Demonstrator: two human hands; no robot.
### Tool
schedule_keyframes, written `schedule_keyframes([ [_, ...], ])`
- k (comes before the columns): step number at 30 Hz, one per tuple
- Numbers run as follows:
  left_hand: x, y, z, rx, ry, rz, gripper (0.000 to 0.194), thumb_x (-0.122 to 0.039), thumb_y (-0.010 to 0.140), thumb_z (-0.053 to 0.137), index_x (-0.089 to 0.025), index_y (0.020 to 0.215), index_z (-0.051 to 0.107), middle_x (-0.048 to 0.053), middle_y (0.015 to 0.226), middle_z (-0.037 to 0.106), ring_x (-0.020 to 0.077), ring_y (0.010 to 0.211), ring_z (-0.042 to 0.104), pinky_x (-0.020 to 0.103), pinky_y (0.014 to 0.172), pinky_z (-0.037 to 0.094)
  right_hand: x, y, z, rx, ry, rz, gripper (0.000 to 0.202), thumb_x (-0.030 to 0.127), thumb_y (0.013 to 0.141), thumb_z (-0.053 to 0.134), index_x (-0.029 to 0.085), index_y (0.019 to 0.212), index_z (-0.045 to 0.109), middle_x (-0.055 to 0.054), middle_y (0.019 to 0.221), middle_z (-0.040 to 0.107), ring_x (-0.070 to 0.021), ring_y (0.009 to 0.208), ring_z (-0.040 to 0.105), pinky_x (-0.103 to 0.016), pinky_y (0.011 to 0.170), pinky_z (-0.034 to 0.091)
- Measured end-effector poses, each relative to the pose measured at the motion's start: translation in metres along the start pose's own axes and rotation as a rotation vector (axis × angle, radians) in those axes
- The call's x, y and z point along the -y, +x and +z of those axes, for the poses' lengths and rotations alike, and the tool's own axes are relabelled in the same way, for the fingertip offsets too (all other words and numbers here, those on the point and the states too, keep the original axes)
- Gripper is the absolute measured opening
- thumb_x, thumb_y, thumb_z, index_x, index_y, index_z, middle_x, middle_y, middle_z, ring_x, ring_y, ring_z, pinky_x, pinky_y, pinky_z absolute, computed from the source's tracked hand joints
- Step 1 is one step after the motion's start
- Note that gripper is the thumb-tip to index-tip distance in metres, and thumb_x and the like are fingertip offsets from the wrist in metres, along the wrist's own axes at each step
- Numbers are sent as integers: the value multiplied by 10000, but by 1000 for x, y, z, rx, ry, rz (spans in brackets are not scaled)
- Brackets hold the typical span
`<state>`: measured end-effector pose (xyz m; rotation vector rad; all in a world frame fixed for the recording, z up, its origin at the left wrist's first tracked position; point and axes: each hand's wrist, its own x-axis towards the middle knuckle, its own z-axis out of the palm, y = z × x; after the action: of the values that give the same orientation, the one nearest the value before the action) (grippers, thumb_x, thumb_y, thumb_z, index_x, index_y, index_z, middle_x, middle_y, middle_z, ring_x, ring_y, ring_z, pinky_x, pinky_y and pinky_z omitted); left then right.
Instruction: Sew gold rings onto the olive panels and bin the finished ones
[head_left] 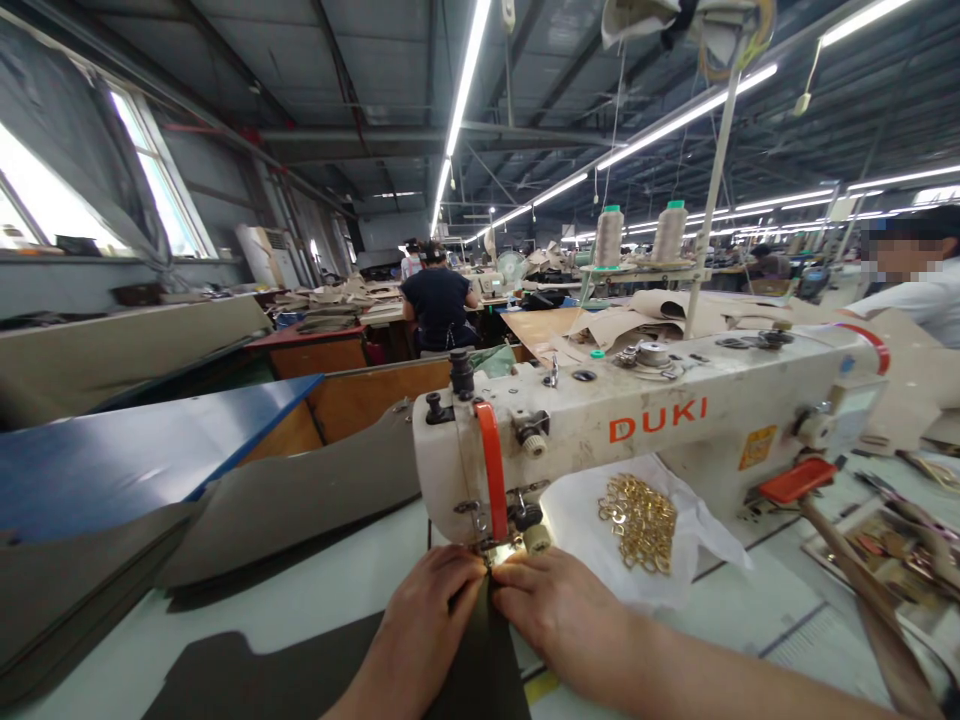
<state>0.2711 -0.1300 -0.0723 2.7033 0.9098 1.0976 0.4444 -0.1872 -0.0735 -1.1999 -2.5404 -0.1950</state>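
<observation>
A white DUKI sewing machine (660, 420) stands on the pale table (300, 600). My left hand (427, 620) and my right hand (562, 610) lie side by side just below the needle and presser foot (496, 545). Both press on a dark olive piece of material (480, 670) that runs under the foot toward me. The fingertips of both hands almost meet at the needle. Whether the fingers pinch the material or only rest flat on it is hard to tell.
A heap of gold metal rings (637, 520) lies on white plastic under the machine arm. Large dark sheets (285, 500) lie to the left, beside a blue board (135, 450). Two thread cones (609, 235) stand behind. A person in a dark shirt (437, 305) works farther back, and another person sits at the right edge.
</observation>
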Motion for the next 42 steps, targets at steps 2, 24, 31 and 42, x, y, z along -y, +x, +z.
schedule_keyframes([
  [2,0,0,0,9,1,-16,189,-100,760,535,-221,753,680,14,796,732,165,751,690,251,693,578,0,0,1,-11,-3,2,83,165,907,520,133,918,596,-85,978,654,-190,934,586,-298,827,452],
  [24,4,-11,0,128,154,67,272,-117,851,437,-192,925,688,49,927,747,178,874,694,308,832,568,-2,-7,-2,-35,68,-119,134,207,938,477,149,948,599,-43,1009,675,-173,957,602,-270,867,445],
  [31,8,-13,2,159,188,83,301,-130,856,418,-205,955,692,44,984,745,188,906,697,320,868,557,-2,-4,-7,27,59,-113,134,193,935,474,137,923,596,-64,1026,669,-172,987,598,-258,930,432],
  [42,9,-4,0,164,235,104,319,-126,826,398,-186,904,702,66,928,757,204,837,716,323,822,571,-4,2,-5,40,47,-107,144,156,925,462,118,885,595,-63,983,665,-161,943,597,-218,951,409],
])
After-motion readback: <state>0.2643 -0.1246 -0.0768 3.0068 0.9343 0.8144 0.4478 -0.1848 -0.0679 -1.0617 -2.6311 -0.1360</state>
